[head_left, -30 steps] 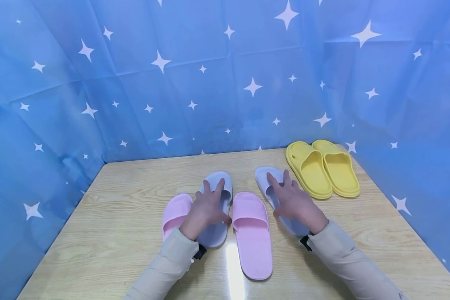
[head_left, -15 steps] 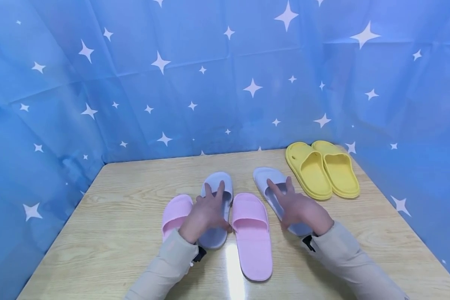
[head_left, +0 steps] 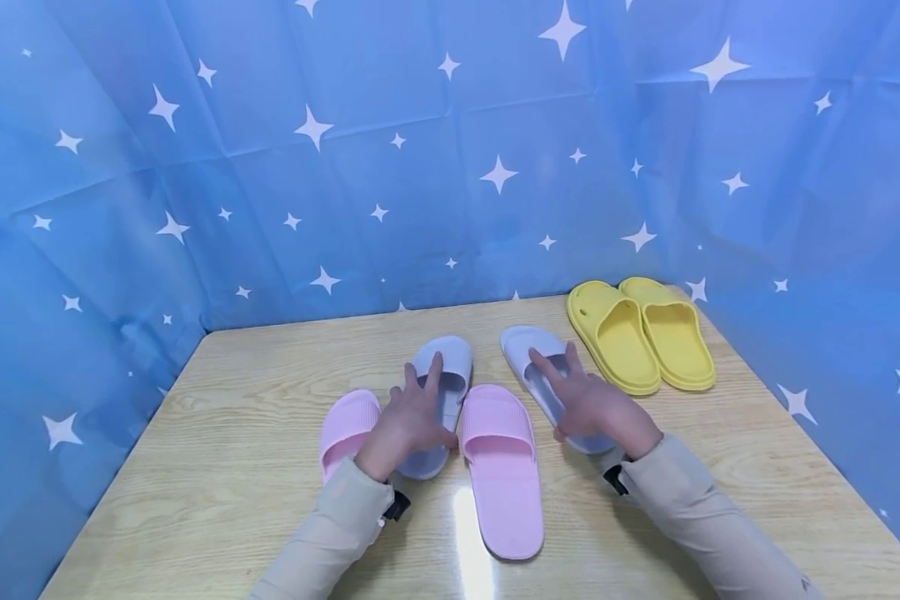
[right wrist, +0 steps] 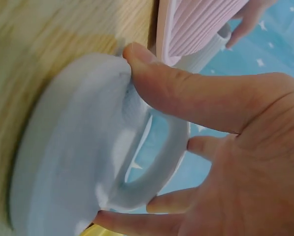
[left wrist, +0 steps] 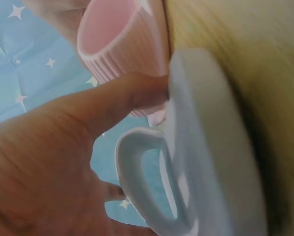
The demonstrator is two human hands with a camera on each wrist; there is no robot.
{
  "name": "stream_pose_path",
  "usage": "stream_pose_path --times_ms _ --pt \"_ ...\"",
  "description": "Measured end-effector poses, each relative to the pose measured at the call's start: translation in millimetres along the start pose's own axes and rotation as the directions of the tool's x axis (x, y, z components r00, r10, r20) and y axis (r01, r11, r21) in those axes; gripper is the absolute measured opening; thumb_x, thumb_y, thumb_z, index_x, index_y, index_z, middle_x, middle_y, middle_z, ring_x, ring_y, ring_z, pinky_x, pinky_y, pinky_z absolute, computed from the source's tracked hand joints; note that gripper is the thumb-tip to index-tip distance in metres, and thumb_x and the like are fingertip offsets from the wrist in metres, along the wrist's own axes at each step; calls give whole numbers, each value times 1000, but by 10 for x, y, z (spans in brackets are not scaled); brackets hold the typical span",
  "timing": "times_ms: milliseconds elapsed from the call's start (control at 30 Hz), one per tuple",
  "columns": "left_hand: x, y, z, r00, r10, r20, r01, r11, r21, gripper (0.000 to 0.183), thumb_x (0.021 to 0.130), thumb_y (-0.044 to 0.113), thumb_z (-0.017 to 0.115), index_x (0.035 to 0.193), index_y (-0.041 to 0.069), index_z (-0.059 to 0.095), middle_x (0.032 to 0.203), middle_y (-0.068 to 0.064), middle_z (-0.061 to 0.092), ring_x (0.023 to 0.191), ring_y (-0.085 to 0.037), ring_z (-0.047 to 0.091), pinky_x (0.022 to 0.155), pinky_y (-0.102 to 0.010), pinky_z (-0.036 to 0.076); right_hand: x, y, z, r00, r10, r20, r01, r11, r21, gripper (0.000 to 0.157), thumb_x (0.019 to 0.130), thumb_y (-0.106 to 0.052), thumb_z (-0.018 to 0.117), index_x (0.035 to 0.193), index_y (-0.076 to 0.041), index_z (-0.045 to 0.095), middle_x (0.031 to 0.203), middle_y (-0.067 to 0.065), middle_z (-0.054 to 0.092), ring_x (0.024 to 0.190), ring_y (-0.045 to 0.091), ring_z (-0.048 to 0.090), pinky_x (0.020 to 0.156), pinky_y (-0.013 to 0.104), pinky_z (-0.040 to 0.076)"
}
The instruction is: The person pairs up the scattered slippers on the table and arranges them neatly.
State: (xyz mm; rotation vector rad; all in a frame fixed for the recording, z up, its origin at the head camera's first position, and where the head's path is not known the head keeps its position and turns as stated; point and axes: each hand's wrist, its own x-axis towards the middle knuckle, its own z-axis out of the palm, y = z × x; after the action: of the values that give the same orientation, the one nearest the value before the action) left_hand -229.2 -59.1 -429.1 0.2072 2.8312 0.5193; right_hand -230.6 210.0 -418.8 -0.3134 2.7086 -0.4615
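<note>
My left hand (head_left: 412,421) spans a pale grey slipper (head_left: 448,354) left of centre, gripping it by its sides. In the left wrist view, the thumb (left wrist: 132,93) presses the sole edge of that slipper (left wrist: 211,147), and the other fingers lie past the strap. On the right, my right hand (head_left: 600,412) holds the matching grey slipper (head_left: 523,343), which lies tilted with its toe to the left. Thumb (right wrist: 161,81) and fingertips touch opposite sides of its sole (right wrist: 68,152) in the right wrist view. Both soles appear at table level.
Between the hands lies a pink slipper (head_left: 506,492). Its partner, another pink slipper (head_left: 351,421), is partly covered by my left hand and forearm. Two yellow slippers (head_left: 624,346) stand side by side at the back right of the wooden table (head_left: 217,433). A starry blue cloth (head_left: 390,183) hangs behind.
Both grey slippers have slid a little forward under my hands, the right one also slightly left. The pink and yellow slippers stay put; the head view has shifted slightly.
</note>
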Motion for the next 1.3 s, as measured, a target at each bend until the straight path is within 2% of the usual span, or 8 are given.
stream_pose_path --times_ms 267,500,600,700,767,900,1033,1300 --pt "50 -13 22 998 -21 -57 20 1000 -10 125 77 34 90 168 23 5 167 -34 15 133 -58 49 95 -60 55 59 34 24 997 -9 -80 6 999 -40 117 84 -18 83 168 -18 1 163 43 -12 99 45 66 62 38 51" --pt "-13 -10 -17 1000 0 4 0 1000 23 137 67 32 98 168 26 5 168 -34 9 126 -57 55 88 -56 58 38 9 35 999 32 -29 -32 999 -11 122 78 -11 86 168 -19 2 163 42 -13 72 30 63 58 37 51" --pt "-36 -28 -40 999 22 38 -24 999 42 141 64 31 99 168 28 3 169 -35 2 125 -57 55 83 -52 59 11 -10 35 1000 17 19 -17 999 -29 120 75 -4 84 167 -21 9 165 40 -12 96 47 66 62 41 55" --pt "-31 -47 -60 998 46 45 -48 997 56 140 66 31 97 168 27 2 169 -35 2 126 -59 55 80 -52 59 -3 -14 28 999 -17 45 21 995 -97 110 78 -3 80 167 -20 16 166 40 -8 131 67 44 75 53 58" --pt "-22 -59 -66 997 57 42 -60 996 65 136 69 32 96 168 28 3 169 -34 4 127 -59 53 81 -53 59 -10 -13 24 998 -32 53 39 990 -139 101 83 -6 77 166 -17 20 166 40 -5 142 70 25 89 62 55" --pt "8 -66 -60 998 64 28 -66 995 74 127 75 34 91 168 27 5 169 -33 6 131 -61 49 82 -55 59 -14 7 13 998 -57 29 61 984 -166 81 91 -11 68 163 -12 30 166 40 8 144 69 23 107 74 40" --pt "47 -56 -38 999 42 1 -42 998 51 120 81 38 85 168 25 3 169 -33 7 134 -61 47 90 -58 58 13 33 19 998 -69 -12 66 980 -188 71 94 -17 64 160 -12 37 164 39 20 144 68 25 108 77 37" --pt "39 -32 -7 999 7 -43 -4 998 66 107 81 35 86 165 17 23 163 -32 25 124 -52 56 90 -57 57 76 45 30 994 -110 6 110 986 -129 73 94 -13 63 160 -5 35 166 34 20 152 58 22 119 71 29"
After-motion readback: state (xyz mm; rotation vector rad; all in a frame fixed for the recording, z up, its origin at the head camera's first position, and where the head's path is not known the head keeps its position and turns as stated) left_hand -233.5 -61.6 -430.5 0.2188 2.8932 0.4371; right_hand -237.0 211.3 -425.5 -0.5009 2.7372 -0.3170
